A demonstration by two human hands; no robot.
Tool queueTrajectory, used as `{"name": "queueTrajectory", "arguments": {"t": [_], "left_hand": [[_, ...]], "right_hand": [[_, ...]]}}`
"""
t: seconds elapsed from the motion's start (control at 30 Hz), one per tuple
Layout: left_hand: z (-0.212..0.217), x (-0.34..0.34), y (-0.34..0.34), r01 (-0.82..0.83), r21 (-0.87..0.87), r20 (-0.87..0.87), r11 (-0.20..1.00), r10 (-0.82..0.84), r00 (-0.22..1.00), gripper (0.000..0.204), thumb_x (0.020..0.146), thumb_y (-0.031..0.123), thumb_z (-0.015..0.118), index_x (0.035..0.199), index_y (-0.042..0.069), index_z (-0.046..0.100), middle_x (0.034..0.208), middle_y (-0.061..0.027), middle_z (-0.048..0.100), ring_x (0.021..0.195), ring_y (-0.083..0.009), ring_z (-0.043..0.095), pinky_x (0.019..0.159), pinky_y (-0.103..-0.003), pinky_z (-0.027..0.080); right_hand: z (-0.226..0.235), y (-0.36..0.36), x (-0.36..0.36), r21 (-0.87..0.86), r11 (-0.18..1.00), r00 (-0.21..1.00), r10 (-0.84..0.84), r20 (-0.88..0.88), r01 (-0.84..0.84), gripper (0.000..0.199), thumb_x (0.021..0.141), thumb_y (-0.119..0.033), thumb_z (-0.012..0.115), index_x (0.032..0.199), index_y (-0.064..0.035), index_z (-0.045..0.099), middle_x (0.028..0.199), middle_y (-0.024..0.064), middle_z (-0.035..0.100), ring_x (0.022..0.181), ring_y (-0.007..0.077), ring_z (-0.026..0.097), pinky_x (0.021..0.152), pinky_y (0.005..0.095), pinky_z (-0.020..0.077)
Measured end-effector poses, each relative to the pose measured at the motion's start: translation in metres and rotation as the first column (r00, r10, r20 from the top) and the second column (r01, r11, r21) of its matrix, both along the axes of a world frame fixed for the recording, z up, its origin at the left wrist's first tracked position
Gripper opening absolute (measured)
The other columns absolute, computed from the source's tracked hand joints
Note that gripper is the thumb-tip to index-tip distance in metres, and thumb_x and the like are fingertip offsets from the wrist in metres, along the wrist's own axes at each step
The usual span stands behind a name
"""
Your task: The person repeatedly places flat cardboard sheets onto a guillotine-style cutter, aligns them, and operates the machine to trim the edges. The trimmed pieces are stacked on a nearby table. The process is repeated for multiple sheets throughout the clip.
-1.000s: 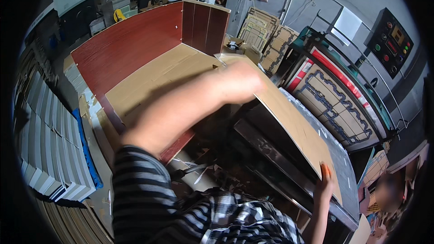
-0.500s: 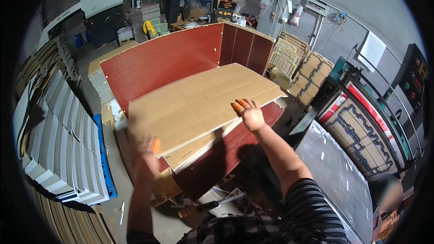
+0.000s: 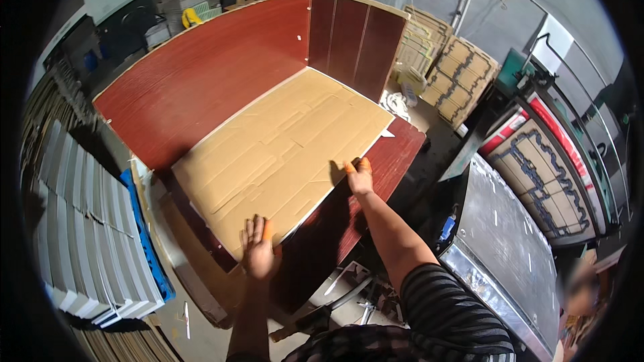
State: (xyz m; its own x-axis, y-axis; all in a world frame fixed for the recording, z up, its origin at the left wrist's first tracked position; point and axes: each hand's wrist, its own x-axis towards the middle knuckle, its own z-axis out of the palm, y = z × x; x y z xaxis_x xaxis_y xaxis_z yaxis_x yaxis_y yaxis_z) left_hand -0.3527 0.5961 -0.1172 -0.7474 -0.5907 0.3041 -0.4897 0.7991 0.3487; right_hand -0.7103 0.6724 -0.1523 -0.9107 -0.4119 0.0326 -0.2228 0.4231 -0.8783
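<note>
A stack of brown cardboard sheets point(image 3: 282, 144) lies on a dark red wooden table point(image 3: 386, 161), in the corner of its two upright panels. My left hand point(image 3: 258, 251) is open, with fingers stretched over the sheets' near left corner. My right hand point(image 3: 359, 177) rests at the near right edge, its fingertips bent against the cardboard and apart from each other. Orange covers show on fingers of both hands. How many sheets lie under the top one is hidden.
Tall stacks of grey-white board point(image 3: 90, 228) stand on a blue pallet point(image 3: 151, 241) at the left. To the right are a metal-topped table point(image 3: 503, 241) and a machine holding a die board point(image 3: 537, 181). More die boards point(image 3: 459, 80) lean behind. A person point(image 3: 580, 288) is at the far right.
The cardboard, skewed over the lower sheet before, now lies squarer and closer to the back corner. My left hand has come onto its near corner. The view has tilted downward.
</note>
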Motion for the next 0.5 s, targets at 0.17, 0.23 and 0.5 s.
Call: {"name": "queueTrajectory", "arguments": {"t": [0.17, 0.23, 0.5], "left_hand": [[0.015, 0.044, -0.003, -0.092, -0.004, -0.283, 0.996, 0.087, 0.955, 0.077, 0.077, 0.043, 0.073, 0.137, 0.004, 0.043, 0.148, -0.0206, 0.032, 0.137, -0.046, 0.027, 0.108, -0.062, 0.021], [0.005, 0.058, 0.002, -0.182, -0.067, -0.038, 0.981, 0.18, 0.983, 0.08, 0.077, 0.043, 0.073, 0.139, 0.006, 0.04, 0.15, -0.0199, 0.03, 0.136, -0.0482, 0.025, 0.108, -0.063, 0.021], [0.019, 0.044, 0.012, -0.21, -0.071, 0.109, 0.975, 0.217, 0.97, 0.079, 0.074, 0.036, 0.075, 0.14, 0.013, 0.039, 0.149, -0.0159, 0.029, 0.135, -0.0456, 0.026, 0.109, -0.06, 0.021]], "right_hand": [[0.038, -0.049, 0.017, -0.08, 0.983, 0.964, 0.177, 0.199, -0.164, 0.058, 0.084, -0.032, 0.069, 0.125, 0.0043, 0.051, 0.126, 0.022, 0.054, 0.119, 0.0303, 0.051, 0.099, 0.0335, 0.04], [0.028, -0.029, 0.02, -0.069, 0.993, 0.966, 0.112, 0.231, -0.099, 0.076, 0.082, -0.024, 0.072, 0.141, 0.0059, 0.034, 0.14, 0.0215, 0.045, 0.133, 0.0285, 0.041, 0.107, 0.0306, 0.0344], [0.035, -0.011, 0.024, 0.302, 0.923, 0.97, 0.243, 0.022, -0.238, 0.076, 0.078, -0.024, 0.073, 0.139, 0.0035, 0.038, 0.145, 0.0228, 0.036, 0.133, 0.0333, 0.039, 0.108, 0.0333, 0.0349]]}}
